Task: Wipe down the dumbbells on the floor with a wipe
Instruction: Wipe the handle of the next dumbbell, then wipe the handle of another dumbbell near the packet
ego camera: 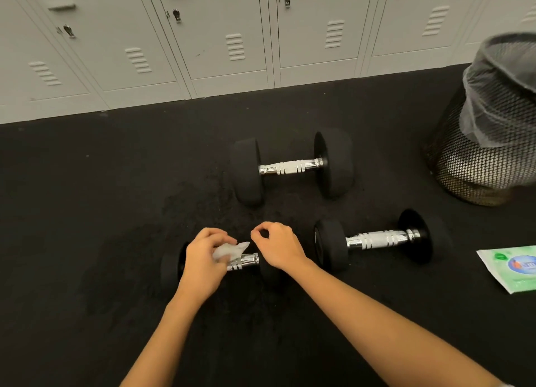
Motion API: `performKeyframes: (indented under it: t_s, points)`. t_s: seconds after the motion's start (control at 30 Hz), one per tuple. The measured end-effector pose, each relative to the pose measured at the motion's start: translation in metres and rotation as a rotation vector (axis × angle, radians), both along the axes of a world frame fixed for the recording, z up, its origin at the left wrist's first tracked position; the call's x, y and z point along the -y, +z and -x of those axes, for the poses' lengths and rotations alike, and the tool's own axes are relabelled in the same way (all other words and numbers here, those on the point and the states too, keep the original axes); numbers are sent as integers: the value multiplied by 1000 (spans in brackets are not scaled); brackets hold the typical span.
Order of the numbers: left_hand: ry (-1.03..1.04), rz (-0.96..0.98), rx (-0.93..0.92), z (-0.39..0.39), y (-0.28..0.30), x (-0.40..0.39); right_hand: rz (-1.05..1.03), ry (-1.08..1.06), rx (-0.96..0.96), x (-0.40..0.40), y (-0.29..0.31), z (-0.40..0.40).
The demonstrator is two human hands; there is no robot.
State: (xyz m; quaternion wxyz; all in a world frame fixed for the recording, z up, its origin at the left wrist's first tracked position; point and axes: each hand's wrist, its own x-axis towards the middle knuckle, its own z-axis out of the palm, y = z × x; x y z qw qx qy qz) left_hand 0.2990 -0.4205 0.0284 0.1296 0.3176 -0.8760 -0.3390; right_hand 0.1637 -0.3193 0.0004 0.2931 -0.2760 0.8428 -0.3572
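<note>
Three black dumbbells with chrome handles lie on the dark floor. The nearest dumbbell (246, 261) is under my hands. My left hand (203, 263) presses a crumpled white wipe (229, 250) onto its chrome handle. My right hand (275, 246) rests on that dumbbell's right head, fingers curled with thumb and forefinger pinched; the head is mostly hidden beneath it. A second dumbbell (374, 239) lies just to the right. The third dumbbell (291, 167) lies farther back, toward the lockers.
A black mesh waste bin (481, 142) with a clear liner stands at the right. A green pack of wipes (513, 266) lies flat at the right edge. Grey lockers (203, 38) line the back wall. The floor (87, 198) is black rubber.
</note>
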Motion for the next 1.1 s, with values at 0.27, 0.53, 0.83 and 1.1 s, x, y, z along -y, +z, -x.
performKeyframes:
  t_s: [0.27,0.53,0.83,1.1]
  points:
    - [383,-585,-295,20,29,-6,107,27,62,7,27,12]
    - [383,-674,-525,68,61,-29,307,44,310,8,84,45]
    - [285,-724,-653,140,89,-69,105,151,-178,-30,154,123]
    - [261,-523,-385,159,9,-127,-120,109,-424,-114,109,162]
